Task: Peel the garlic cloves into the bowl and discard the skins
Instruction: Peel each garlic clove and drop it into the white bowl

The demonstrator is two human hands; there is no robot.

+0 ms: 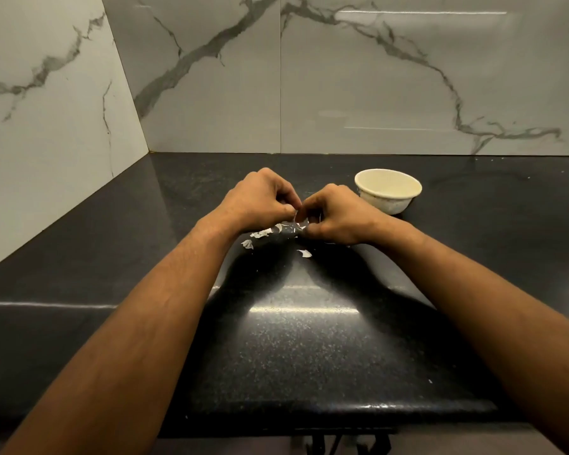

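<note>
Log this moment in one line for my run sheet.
left hand: pinches garlic clove | right hand: pinches clove | skins: on counter | bowl: right, apart

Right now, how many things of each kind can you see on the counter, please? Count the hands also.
Hands: 2, the left hand and the right hand, both pinching one small pale piece, probably a garlic clove
Bowls: 1, a cream bowl
Loose skin scraps on the black counter: at least 4, some hidden under the hands
Total: at least 8

Black speckled countertop (pixel 293 349) (glossy) meets veined marble wall tiles (pixel 375 77).
</note>
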